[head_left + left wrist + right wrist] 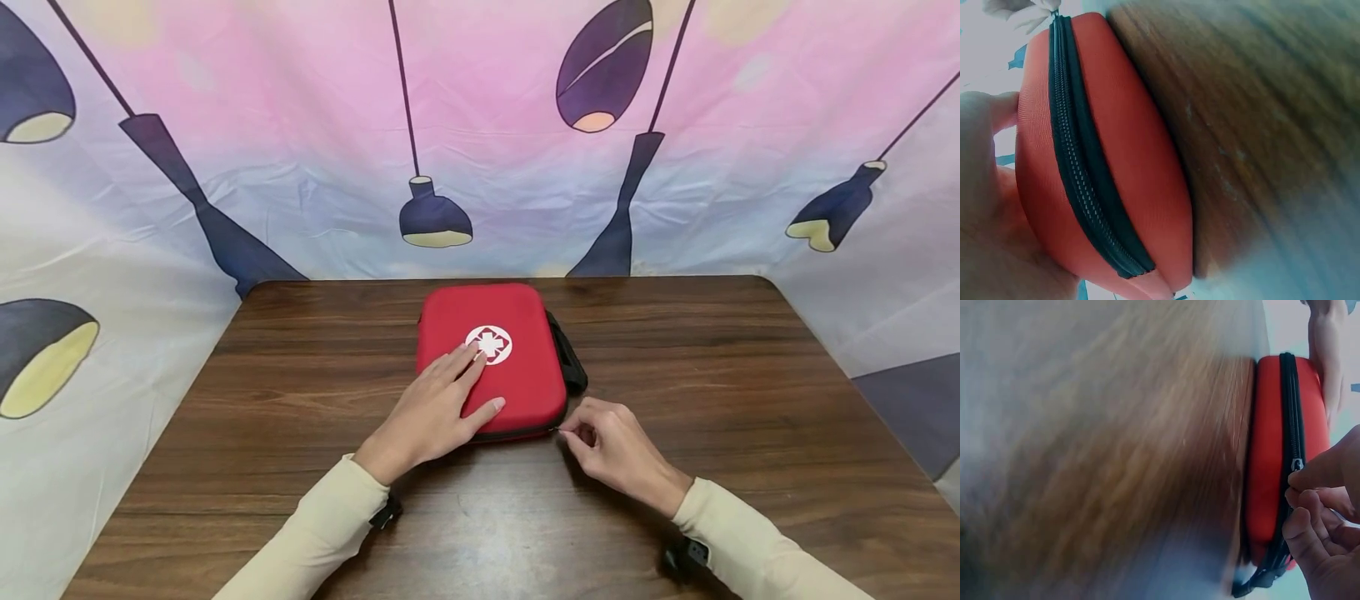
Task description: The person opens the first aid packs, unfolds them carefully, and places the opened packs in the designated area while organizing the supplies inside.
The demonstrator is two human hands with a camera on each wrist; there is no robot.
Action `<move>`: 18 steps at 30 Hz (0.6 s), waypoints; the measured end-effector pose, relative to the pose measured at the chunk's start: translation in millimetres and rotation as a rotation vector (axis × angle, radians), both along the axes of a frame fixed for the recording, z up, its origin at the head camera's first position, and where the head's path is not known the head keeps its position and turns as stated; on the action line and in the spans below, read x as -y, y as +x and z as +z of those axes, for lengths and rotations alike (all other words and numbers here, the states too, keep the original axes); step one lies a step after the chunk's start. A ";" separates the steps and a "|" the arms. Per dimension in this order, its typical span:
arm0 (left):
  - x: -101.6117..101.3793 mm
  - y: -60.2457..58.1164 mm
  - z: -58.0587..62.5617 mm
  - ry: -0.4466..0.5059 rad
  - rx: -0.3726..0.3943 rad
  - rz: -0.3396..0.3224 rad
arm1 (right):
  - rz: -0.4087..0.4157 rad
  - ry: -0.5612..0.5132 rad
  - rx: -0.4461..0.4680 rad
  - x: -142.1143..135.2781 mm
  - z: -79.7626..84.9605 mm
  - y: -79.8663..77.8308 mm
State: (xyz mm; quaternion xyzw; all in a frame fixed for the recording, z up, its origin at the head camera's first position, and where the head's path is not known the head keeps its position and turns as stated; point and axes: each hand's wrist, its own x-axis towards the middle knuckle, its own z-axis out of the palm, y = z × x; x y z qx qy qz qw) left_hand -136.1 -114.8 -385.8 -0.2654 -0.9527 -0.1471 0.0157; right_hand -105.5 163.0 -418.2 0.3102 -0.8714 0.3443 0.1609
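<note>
A red zippered first aid case [517, 325] with a white cross emblem lies flat on the wooden table. My left hand [431, 408] rests on its lid with fingers spread, their tips at the emblem. At the case's near right corner, my right hand [615, 442] pinches the zipper pull between thumb and forefinger. In the right wrist view the zipper slider [1297, 464] sits right at those fingertips. The black zipper [1079, 169] looks closed along the near side in the left wrist view.
A black carry handle [570, 358] sticks out from the case's right side. The brown table [315, 358] reaches back to a hanging cloth [315, 150] printed with lamps. Dark devices are strapped under both wrists.
</note>
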 end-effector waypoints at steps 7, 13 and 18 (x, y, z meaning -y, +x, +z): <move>-1.1 0.9 0.2 -0.010 -0.018 0.017 | -0.055 0.015 0.012 -8.7 0.6 -12.9; -2.1 0.3 2.6 -0.026 -0.041 0.013 | -0.110 0.036 0.043 -17.3 4.0 -30.7; -2.4 0.4 6.0 -0.038 -0.042 0.007 | -0.146 0.058 0.064 -21.0 7.6 -47.7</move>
